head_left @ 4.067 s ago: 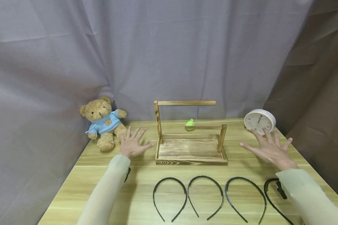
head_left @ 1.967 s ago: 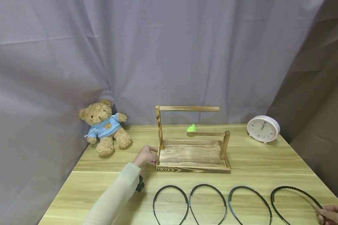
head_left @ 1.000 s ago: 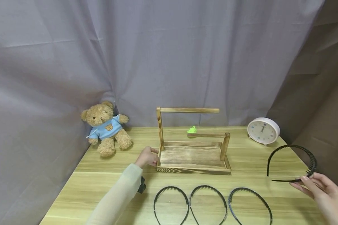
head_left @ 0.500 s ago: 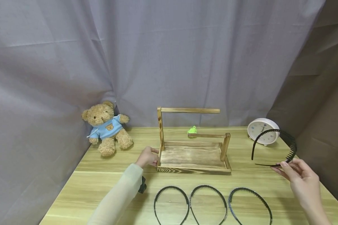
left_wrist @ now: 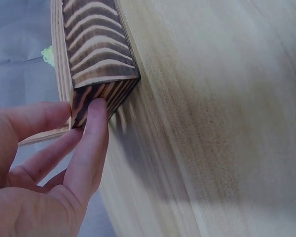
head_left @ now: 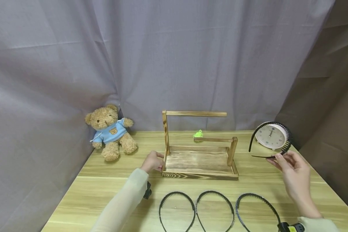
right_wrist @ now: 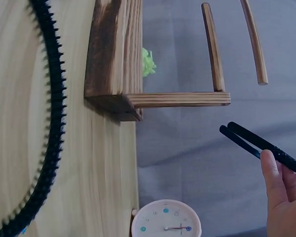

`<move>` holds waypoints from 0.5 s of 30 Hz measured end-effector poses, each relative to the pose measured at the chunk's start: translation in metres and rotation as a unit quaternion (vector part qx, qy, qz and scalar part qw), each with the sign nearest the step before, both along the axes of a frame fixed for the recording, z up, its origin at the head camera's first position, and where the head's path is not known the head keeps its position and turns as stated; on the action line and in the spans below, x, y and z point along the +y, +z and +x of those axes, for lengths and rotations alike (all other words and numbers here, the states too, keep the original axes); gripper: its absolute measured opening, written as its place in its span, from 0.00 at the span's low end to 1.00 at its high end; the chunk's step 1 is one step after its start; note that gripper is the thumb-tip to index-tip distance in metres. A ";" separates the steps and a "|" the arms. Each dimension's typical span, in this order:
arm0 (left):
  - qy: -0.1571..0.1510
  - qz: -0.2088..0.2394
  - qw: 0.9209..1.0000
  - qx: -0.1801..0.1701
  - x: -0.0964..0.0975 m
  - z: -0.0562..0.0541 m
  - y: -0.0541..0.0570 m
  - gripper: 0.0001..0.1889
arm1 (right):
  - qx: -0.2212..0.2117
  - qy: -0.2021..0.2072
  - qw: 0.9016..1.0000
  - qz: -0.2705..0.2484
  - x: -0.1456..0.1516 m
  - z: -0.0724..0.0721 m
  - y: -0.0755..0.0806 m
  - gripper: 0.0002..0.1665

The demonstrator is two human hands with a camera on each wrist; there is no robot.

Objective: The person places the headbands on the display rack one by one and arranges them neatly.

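At mid-table in the head view stands a wooden two-bar rack (head_left: pixel 200 176) with a tray base. My left hand (head_left: pixel 152 162) holds the tray's left end; in the left wrist view, thumb and fingers (left_wrist: pixel 95 118) pinch its striped end wall (left_wrist: pixel 91 98). To the right, my right hand (head_left: pixel 298 175) pinches a black toothed headband (head_left: pixel 288 137) by one side, raised above the table, its open ends toward the rack. The right wrist view shows that headband (right_wrist: pixel 251 137) apart from the rack's bars (right_wrist: pixel 214 54). Several headbands lie in front: one left (head_left: pixel 175 193), one middle (head_left: pixel 211 192), one bluish (head_left: pixel 252 195).
A teddy bear (head_left: pixel 111 132) in a blue top sits at the back left. A white round clock (head_left: pixel 269 137) stands at the back right, partly behind the held headband. A small bright green object (head_left: pixel 198 133) is behind the rack's lower bar. Grey curtains hang behind.
My right hand picked the rightmost headband up from the table and carried it up and leftward, in front of the clock. My left hand took hold of the rack and has stayed there.
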State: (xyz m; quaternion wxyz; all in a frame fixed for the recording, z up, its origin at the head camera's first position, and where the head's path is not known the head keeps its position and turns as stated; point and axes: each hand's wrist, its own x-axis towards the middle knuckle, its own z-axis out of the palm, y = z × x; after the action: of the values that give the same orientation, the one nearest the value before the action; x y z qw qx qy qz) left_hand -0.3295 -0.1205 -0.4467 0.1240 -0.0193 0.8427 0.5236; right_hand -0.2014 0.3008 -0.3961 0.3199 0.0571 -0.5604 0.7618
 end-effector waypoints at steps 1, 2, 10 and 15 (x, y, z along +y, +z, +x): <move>0.002 0.002 1.000 -0.001 0.000 0.000 0.001 0.26 | -0.002 -0.002 1.000 -0.007 -0.002 -0.002 0.001 0.03; 0.003 0.004 1.000 -0.002 -0.001 0.000 0.001 0.26 | -0.005 -0.005 1.000 -0.014 -0.004 -0.005 0.002 0.03; 0.008 0.011 1.000 -0.006 -0.001 0.001 0.000 0.26 | -0.018 -0.032 0.998 -0.048 -0.018 -0.023 0.006 0.05; 0.005 0.008 1.000 -0.002 0.000 0.002 0.000 0.26 | 0.012 -0.036 0.998 -0.052 -0.026 -0.031 0.007 0.06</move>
State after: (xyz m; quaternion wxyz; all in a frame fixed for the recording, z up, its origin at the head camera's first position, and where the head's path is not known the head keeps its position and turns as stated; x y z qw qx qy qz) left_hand -0.3273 -0.1203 -0.4467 0.1234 -0.0238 0.8379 0.5311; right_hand -0.2321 0.2749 -0.3893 0.3562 0.0295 -0.5177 0.7773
